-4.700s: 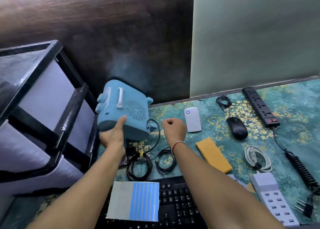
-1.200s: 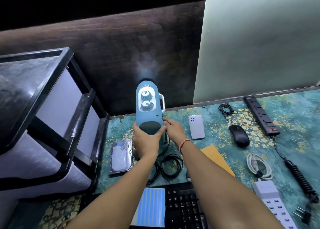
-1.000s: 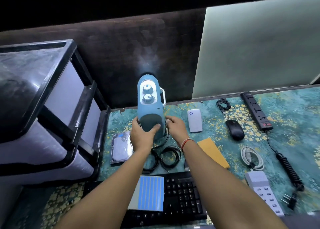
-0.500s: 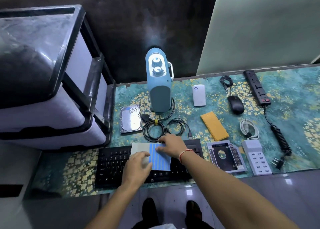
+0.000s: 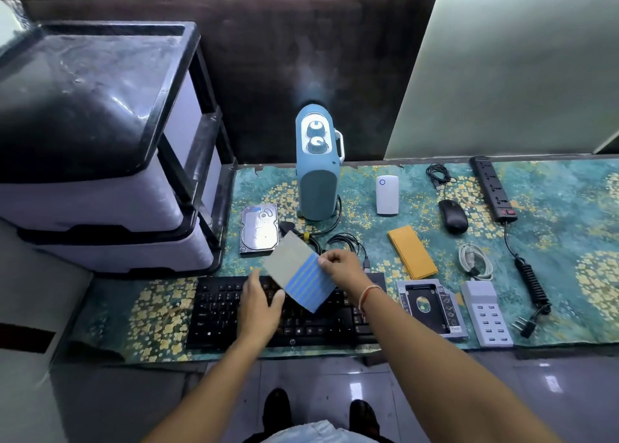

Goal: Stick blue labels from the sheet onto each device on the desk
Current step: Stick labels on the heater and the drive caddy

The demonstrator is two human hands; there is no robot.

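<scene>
Head view. Sheet (image 5: 299,275) is lifted off the keyboard (image 5: 221,312), tilted, over the desk's front edge near the middle. Blue strips fill its lower right half; the upper left is bare grey backing. Left hand (image 5: 259,303) grasps the sheet's lower left edge, thumb against the underside corner. Right hand (image 5: 345,268) pinches the sheet's right edge at the top of the strips, fingers curled in.

Step in hand, by my reading: peeling one strip loose. To do it well, hold the backing taut with the left hand, lift the outermost strip from its end with a nail, and pull slowly along its length so it neither tears nor curls onto itself. Keep the sticky side off the fingers.

Devices wait on the desk: heater (image 5: 316,174) upright at the back edge, drive (image 5: 259,228) to its left, router (image 5: 387,194), mouse (image 5: 453,220), strip (image 5: 492,187) toward the back right, hub (image 5: 485,313) at the front edge.

Writing: a small round logo shows on the keyboard's front rim, too small to read. Drive label print is blurred.
</scene>
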